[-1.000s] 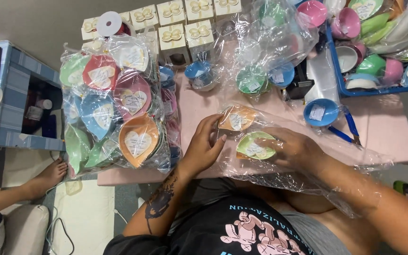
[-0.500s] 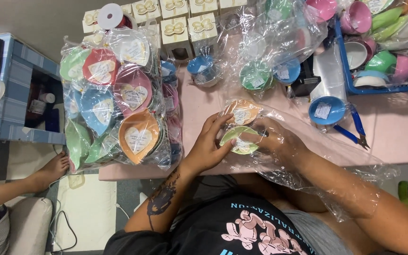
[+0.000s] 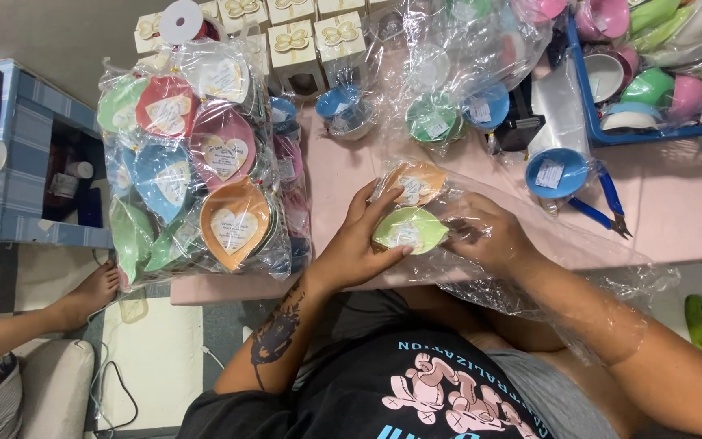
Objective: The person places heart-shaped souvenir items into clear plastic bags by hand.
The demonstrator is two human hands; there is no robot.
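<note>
Green dish (image 3: pixel 409 228), leaf-shaped with a label, sits near the bench's (image 3: pixel 676 219) front edge, under an orange dish (image 3: pixel 416 183). We judge the bagging partly done: one big bag (image 3: pixel 197 162) at the left edge is full, loose dishes wait at the back. Our left hand (image 3: pixel 357 244) cups the green dish, fingers curled on it; our right hand (image 3: pixel 485 232), inside clear film (image 3: pixel 530 276), pinches its other end.

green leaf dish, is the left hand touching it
Touching. The head view shows the left hand with its fingers pressed against the near edge of the green leaf dish, with no gap between them.
</note>
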